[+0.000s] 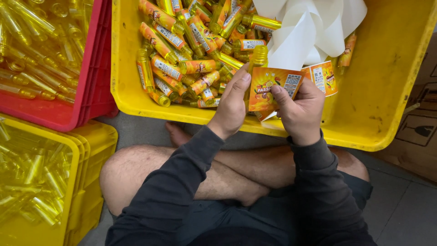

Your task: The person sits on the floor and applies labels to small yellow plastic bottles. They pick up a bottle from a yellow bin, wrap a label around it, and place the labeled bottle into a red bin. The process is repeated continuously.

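My left hand (234,102) grips a small clear yellow bottle (259,55) upright, its neck showing above my fingers. My right hand (298,109) presses an orange printed label (268,86) against the bottle's front, thumb on the label. Both hands hover over the front rim of a big yellow crate (378,105). Inside the crate, at the back left, lies a heap of labelled bottles (191,45). A strip of white backing paper (309,27) with another orange label (324,76) curls at the crate's middle.
A red crate (91,82) of unlabelled clear bottles stands at the upper left, a yellow crate (91,150) of the same below it. My crossed bare legs rest on the grey floor. Cardboard (419,132) lies at the right.
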